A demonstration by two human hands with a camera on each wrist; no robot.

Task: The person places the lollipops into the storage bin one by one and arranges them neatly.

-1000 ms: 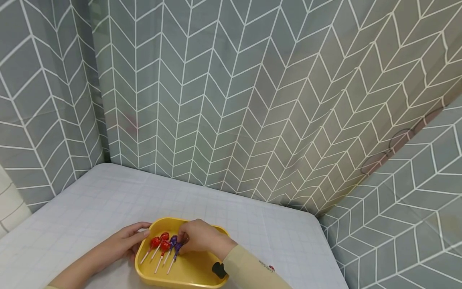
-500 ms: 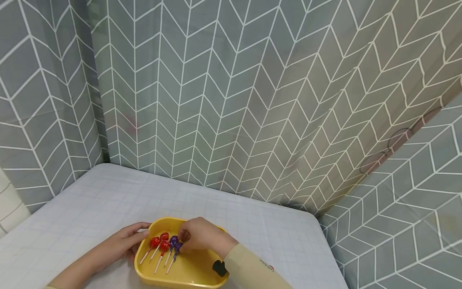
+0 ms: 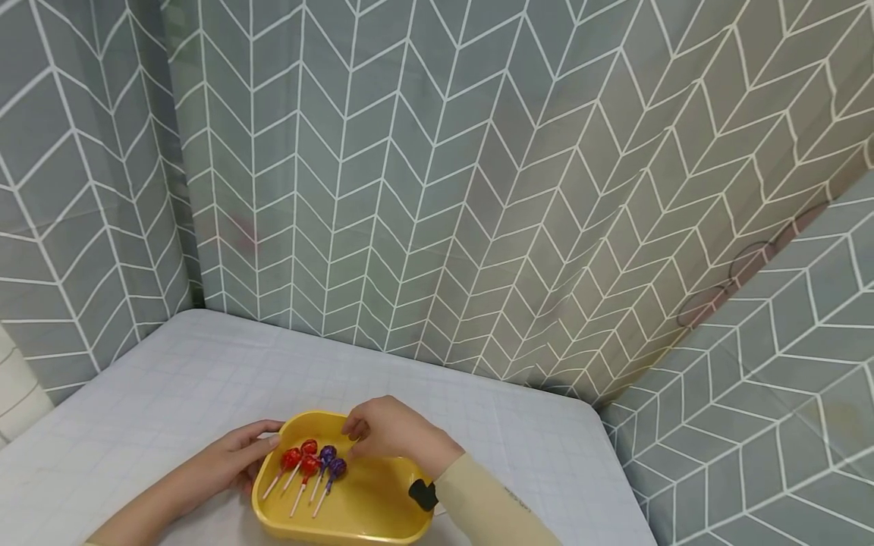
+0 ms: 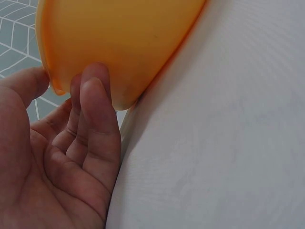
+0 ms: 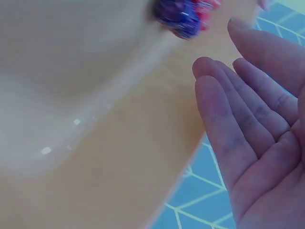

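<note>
A yellow plastic tray (image 3: 382,502) stands near the front of the table. Inside it, at the left, lie three red lollipops (image 3: 290,458) and two purple lollipops (image 3: 336,468), their white sticks pointing toward the person. My left hand (image 3: 228,461) grips the tray's left side; in the left wrist view the thumb is at the rim and fingers touch the outer wall (image 4: 128,43). Over the tray's far side, my right hand (image 3: 399,432) holds nothing. The right wrist view shows its fingers relaxed, apart from a purple lollipop (image 5: 177,18).
A white cloth with faint lines covers the table (image 3: 478,432). Grey patterned curtains (image 3: 382,189) hang behind and at the sides. A black patch (image 3: 423,494) shows at the tray's right end, beside the right sleeve (image 3: 492,504).
My right hand has let go of the right purple lollipop and moved up and away to the right. That lollipop now lies beside the other purple one. The left hand keeps its grip.
</note>
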